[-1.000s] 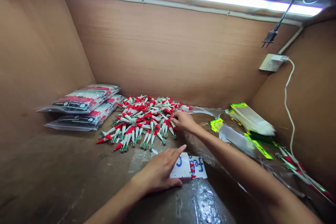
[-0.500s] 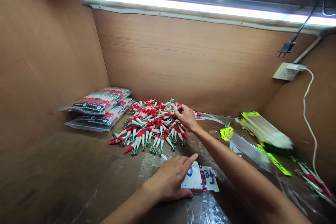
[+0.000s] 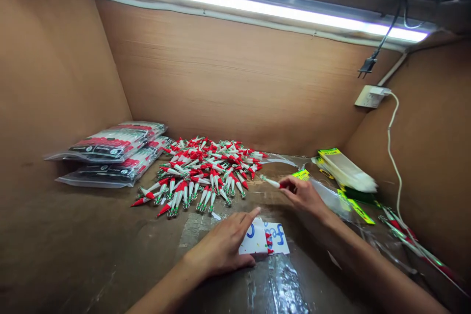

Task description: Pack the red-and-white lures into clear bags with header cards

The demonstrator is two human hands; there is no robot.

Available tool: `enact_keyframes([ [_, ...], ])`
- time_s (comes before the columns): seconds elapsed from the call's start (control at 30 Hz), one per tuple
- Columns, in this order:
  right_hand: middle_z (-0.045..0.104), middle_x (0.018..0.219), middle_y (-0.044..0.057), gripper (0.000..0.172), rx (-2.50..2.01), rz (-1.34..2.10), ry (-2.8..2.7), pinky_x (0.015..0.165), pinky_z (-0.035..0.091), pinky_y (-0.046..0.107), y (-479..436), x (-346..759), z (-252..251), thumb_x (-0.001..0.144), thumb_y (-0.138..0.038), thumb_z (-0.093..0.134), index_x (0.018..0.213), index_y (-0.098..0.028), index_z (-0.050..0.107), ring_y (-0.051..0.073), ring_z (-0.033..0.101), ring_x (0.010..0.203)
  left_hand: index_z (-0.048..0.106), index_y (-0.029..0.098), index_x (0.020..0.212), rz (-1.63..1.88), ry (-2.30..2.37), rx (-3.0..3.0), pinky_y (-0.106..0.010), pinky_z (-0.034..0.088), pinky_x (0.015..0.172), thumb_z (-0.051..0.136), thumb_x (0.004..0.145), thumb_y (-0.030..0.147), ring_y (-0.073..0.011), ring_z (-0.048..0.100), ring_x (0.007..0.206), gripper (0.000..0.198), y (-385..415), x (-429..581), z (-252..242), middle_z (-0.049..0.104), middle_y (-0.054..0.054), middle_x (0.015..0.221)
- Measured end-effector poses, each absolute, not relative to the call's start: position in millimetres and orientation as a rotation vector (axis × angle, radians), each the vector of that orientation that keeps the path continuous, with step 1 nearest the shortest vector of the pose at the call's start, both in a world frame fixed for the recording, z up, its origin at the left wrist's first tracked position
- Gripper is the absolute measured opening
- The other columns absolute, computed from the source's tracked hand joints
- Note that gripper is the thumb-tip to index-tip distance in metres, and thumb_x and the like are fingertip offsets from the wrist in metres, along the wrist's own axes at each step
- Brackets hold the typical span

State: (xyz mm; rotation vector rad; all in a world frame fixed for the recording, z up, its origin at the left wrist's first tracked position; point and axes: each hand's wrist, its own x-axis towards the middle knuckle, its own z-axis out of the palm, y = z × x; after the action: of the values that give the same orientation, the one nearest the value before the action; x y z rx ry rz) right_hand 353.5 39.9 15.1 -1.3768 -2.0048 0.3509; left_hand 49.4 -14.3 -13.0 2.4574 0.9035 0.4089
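Note:
My right hand (image 3: 303, 194) pinches one squid jig (image 3: 271, 183) by its red end. The jig's white body and hooked tip point left, above the table. My left hand (image 3: 230, 238) lies on a white card (image 3: 253, 241) with blue writing, index finger stretched forward and thumb apart along the near edge. Red tips of a few jigs (image 3: 269, 239) show between this card and a second lettered card (image 3: 279, 238); their bodies are hidden. Beyond my left hand spreads a heap of red and white squid jigs (image 3: 209, 167) with green, hooked ends.
Filled clear bags (image 3: 106, 149) are stacked at the left wall. Yellow-topped clear packets (image 3: 348, 171) lie on the right, with more jigs (image 3: 408, 235) near a white cable (image 3: 393, 147). A black plug (image 3: 368, 65) hangs beneath the lamp (image 3: 221, 2).
My right hand has come back from the heap, toward me and to the right, with a squid jig in its fingers. My left hand stays on the card. The view has shifted right.

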Motion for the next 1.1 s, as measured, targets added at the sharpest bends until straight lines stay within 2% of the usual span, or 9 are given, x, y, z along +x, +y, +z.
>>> enact_keyframes([
  [0.2,0.076,0.087,0.004,0.021,-1.452,0.823,-1.939,0.069,0.047,0.030,-20,385,2,0.088,-0.037,0.065,0.091,-0.020,0.076,0.021,0.067,0.078,0.009,0.037,0.160,0.414,0.892,2.417,-0.051,0.038,0.113,0.082,0.073,0.039,-0.0347,0.045,0.137,0.114,-12,50,-14,0.041,-0.010,0.155],
  [0.3,0.076,0.090,0.005,0.023,-1.426,0.853,-1.800,0.071,0.049,0.030,-25,381,-3,0.088,-0.039,0.065,0.093,-0.019,0.076,0.022,0.068,0.081,0.007,0.036,0.160,0.413,0.889,2.427,-0.052,0.038,0.113,0.081,0.074,0.039,-0.0345,0.044,0.138,0.113,-11,50,-14,0.040,-0.010,0.156],
  [0.47,0.076,0.087,0.004,0.017,-1.412,0.845,-1.815,0.074,0.049,0.031,-25,374,-15,0.084,-0.035,0.070,0.088,-0.020,0.076,0.021,0.068,0.081,0.008,0.034,0.160,0.384,0.893,2.446,-0.050,0.037,0.115,0.081,0.075,0.037,-0.0337,0.042,0.140,0.113,-11,50,-13,0.038,-0.011,0.158],
  [0.73,0.075,0.091,0.005,0.025,-1.420,0.910,-1.581,0.074,0.052,0.030,-26,380,-23,0.083,-0.042,0.072,0.095,-0.020,0.075,0.021,0.068,0.083,0.009,0.037,0.160,0.404,0.889,2.431,-0.051,0.038,0.114,0.081,0.075,0.039,-0.0346,0.045,0.138,0.111,-11,50,-14,0.040,-0.010,0.157],
  [0.83,0.075,0.087,0.005,0.031,-1.389,1.011,-1.442,0.070,0.052,0.028,-25,381,-25,0.085,-0.047,0.071,0.097,-0.019,0.075,0.019,0.068,0.078,0.010,0.037,0.160,0.403,0.896,2.443,-0.052,0.038,0.114,0.080,0.077,0.041,-0.0344,0.044,0.139,0.108,-10,50,-16,0.038,-0.009,0.158],
  [0.97,0.073,0.074,0.005,0.042,-1.363,1.131,-1.281,0.058,0.049,0.025,-21,383,-30,0.085,-0.057,0.069,0.088,-0.015,0.073,0.014,0.064,0.062,0.009,0.035,0.160,0.383,0.905,2.464,-0.051,0.037,0.116,0.079,0.078,0.039,-0.0334,0.042,0.141,0.108,-9,50,-17,0.036,-0.009,0.160],
  [1.1,0.073,0.071,0.004,0.042,-1.410,1.166,-1.273,0.054,0.046,0.022,-20,386,-34,0.084,-0.057,0.070,0.084,-0.015,0.072,0.012,0.061,0.057,0.008,0.035,0.160,0.358,0.914,2.464,-0.051,0.036,0.116,0.079,0.077,0.037,-0.0324,0.042,0.141,0.109,-9,51,-14,0.036,-0.010,0.160],
])
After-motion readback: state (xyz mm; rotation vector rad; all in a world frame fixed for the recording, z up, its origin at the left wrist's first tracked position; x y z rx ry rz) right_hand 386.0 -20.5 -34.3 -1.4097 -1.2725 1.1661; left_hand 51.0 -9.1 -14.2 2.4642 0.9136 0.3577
